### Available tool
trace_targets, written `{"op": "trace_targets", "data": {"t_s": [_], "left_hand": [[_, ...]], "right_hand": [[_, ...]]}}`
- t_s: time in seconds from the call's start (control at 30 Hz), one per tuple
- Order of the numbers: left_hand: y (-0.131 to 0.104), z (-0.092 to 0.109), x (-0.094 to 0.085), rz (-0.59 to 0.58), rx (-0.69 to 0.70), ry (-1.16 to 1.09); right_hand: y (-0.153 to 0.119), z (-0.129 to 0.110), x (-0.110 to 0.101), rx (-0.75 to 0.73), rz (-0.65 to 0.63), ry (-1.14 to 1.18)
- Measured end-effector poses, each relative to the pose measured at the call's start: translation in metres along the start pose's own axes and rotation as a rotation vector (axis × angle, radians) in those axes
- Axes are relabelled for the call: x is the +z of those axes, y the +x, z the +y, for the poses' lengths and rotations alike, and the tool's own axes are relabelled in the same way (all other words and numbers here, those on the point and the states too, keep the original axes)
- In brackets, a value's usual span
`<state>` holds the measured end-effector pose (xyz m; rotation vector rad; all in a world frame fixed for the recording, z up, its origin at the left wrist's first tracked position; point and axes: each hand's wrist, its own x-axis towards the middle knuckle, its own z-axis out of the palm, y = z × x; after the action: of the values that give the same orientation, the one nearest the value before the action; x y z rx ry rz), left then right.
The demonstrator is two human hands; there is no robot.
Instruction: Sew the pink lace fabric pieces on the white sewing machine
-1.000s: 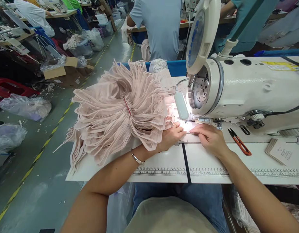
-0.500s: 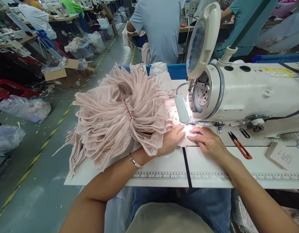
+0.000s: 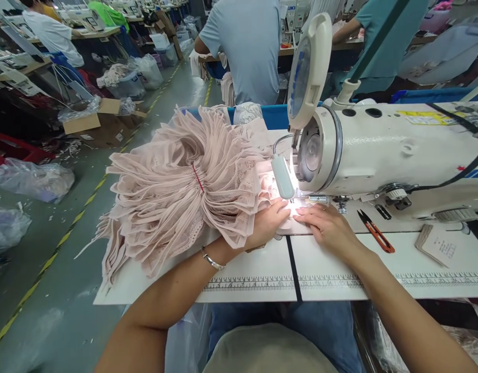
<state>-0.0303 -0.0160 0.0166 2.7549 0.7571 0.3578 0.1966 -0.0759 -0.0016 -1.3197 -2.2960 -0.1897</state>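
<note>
My left hand (image 3: 268, 223) lies with its fingers stretched over pale pink fabric (image 3: 286, 225) at the lit needle area of a white sewing machine (image 3: 390, 147). From the other side, my right hand (image 3: 329, 227) rests on the same fabric, fingers extended and pointing left. The fingertips of both hands nearly meet just below the small lamp (image 3: 283, 177). Against my left hand leans a big bundle of pale pink lace-edged pieces (image 3: 164, 207), gathered by a red tie (image 3: 198, 177). The bundle covers part of my left hand's back; glare hides the needle.
Orange-handled thread snips (image 3: 376, 232) and a stack of written cards (image 3: 436, 245) lie right of my right hand. A printed ruler (image 3: 254, 283) runs along the table's front edge. A hinged round cover (image 3: 310, 72) stands raised above the machine head. Co-workers sit ahead.
The view has shifted slightly, so everything sits a bit further left. The round disc on the machine head, sharp before, is now smeared by motion. Both hands stay on the fabric.
</note>
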Motion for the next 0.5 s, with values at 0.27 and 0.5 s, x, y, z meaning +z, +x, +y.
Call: {"op": "trace_targets", "data": {"t_s": [0.27,0.5], "left_hand": [[0.008,0.009,-0.010,-0.029,-0.140,-0.085],[0.011,0.015,-0.011,0.086,-0.353,-0.217]], "right_hand": [[0.000,-0.002,0.007,0.089,-0.111,-0.062],[0.004,-0.004,0.009,0.160,-0.261,-0.123]]}}
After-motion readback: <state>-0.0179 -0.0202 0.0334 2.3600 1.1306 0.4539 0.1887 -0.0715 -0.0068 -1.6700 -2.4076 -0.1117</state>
